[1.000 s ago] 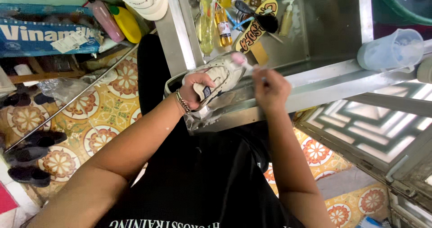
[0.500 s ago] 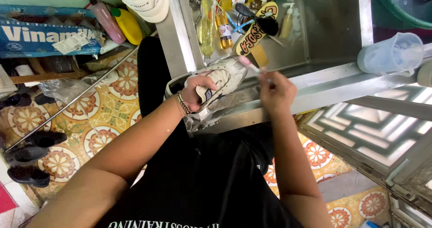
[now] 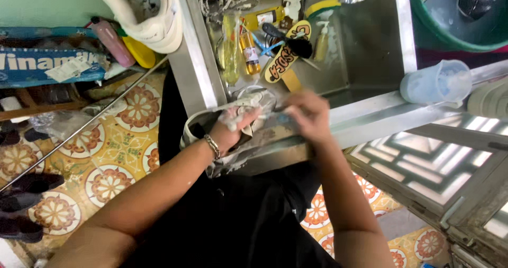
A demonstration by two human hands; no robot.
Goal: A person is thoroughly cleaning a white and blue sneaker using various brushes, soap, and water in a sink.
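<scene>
Scrubbing step: left hand (image 3: 228, 133) fingers clamp shoe (image 3: 241, 114); right hand (image 3: 309, 117) fingers pinch brush (image 3: 278, 117) beside them, blurred; next, firm grip

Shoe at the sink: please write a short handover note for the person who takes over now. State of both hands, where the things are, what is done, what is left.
Left hand: grips the pale shoe, soapy, at the metal sink's front edge.
Right hand: closed on a small brush, blurred by motion, against the shoe.
Nearby: bottles and brushes lie in the sink; a clear plastic jug lies to the right; a second white shoe stands up left.
Done: shoe lathered.
Left: foam not yet rinsed off.
</scene>
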